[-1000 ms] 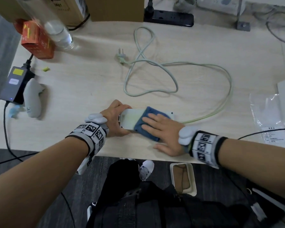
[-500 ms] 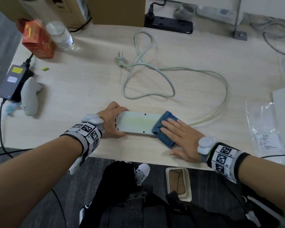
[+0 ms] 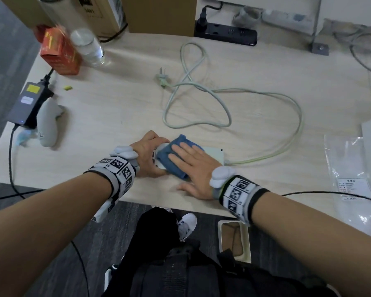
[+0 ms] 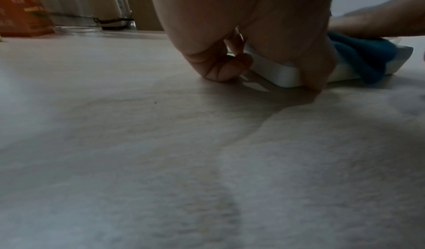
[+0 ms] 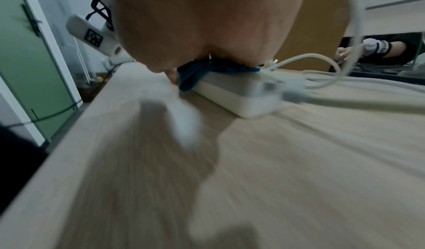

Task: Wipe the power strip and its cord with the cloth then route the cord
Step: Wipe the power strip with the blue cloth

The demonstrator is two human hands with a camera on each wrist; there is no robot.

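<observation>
Two hands are working at the near edge of a pale wood-grain tabletop [image 3: 116,108]. My left hand [image 3: 147,156] is curling its grip around the left end of the white power strip [image 3: 214,154], thumb on the near side and fingers on the far side, bracing it flat on the surface. My right hand [image 3: 193,168] is lying open, fingers straight, pressing the blue cloth [image 3: 169,156] onto the strip's left half; the cloth is draping over the near side of the strip. The right-wrist view is blurring with motion.

The strip's pale cord [image 3: 266,155] is leaving its right end, sweeping out to the right and back across the middle of the tabletop in loose crossing loops, ending at the plug [image 3: 162,77], which is lying unplugged near the centre.

Along the far edge a black power strip [image 3: 229,35] is sitting beside brown cardboard boxes [image 3: 161,16]. At the far left an orange carton [image 3: 60,52] is standing just beside a clear bottle [image 3: 88,48]. On the left edge a dark power adapter [image 3: 30,101] is touching a grey controller [image 3: 47,123]. A clear plastic bag [image 3: 347,179] is lying at the right. Below the tabletop edge, dark grey flooring is showing, with a white shoe [image 3: 187,225] and a small white bin [image 3: 234,239]. The right-wrist view is showing a green door [image 5: 30,71] at the room's side.
</observation>
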